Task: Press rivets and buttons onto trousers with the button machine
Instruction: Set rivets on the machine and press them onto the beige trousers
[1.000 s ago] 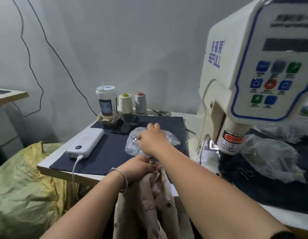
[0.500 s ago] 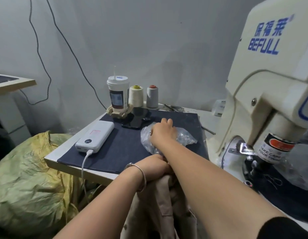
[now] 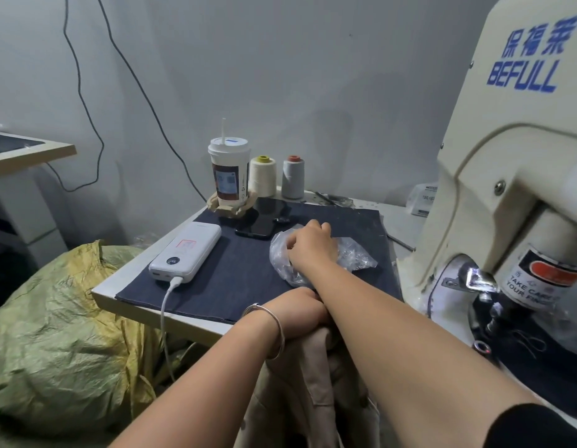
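A clear plastic bag (image 3: 355, 255) of small metal parts lies on the dark denim mat (image 3: 235, 273). My right hand (image 3: 308, 247) reaches into the bag with its fingers curled down among the parts; what they hold is hidden. My left hand (image 3: 297, 313) grips the top of the beige trousers (image 3: 300, 389) at the table's front edge, partly hidden under my right forearm. The cream button machine (image 3: 513, 176) stands at the right, its press head (image 3: 545, 279) over the dark base.
A white power bank (image 3: 187, 250) with a cable, a black phone (image 3: 263, 221), a drink cup (image 3: 229, 176) and two thread cones (image 3: 263, 173) sit on the table's left and back. A yellow-green sack (image 3: 61, 334) lies on the floor at the left.
The view has swung left and moved closer, so the machine's control panel has left the frame. My right hand has stayed in the bag and my left hand still holds the trousers.
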A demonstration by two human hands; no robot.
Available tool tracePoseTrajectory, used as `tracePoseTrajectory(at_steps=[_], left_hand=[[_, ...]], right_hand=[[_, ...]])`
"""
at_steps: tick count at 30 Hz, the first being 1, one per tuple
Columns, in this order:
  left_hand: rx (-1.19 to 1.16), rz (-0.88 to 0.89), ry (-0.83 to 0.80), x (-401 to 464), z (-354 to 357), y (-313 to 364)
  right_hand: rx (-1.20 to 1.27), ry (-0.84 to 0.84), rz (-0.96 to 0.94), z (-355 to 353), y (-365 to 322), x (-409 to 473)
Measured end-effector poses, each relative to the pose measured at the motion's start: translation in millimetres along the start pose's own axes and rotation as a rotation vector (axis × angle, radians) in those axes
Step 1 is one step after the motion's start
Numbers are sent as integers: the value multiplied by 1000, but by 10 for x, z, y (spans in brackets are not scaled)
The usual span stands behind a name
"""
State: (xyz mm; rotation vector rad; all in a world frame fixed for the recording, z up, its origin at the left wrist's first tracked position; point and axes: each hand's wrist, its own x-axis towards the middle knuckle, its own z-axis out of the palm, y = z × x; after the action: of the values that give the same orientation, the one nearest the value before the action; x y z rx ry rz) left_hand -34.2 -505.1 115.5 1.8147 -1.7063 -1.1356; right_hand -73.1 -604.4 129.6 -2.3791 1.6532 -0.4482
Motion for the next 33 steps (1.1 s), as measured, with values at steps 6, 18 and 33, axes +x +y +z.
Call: tracePoseTrajectory(at_steps=[6, 18, 33], left_hand=[[-5, -21, 32, 3, 13, -8], [-88, 21, 21, -103, 0, 52], [-6, -59, 20, -175, 2, 118]], right_hand=[[-344, 240, -88, -4, -37, -14], [-636, 81, -31, -54, -13, -48], [-373, 132, 69, -5, 149, 27]])
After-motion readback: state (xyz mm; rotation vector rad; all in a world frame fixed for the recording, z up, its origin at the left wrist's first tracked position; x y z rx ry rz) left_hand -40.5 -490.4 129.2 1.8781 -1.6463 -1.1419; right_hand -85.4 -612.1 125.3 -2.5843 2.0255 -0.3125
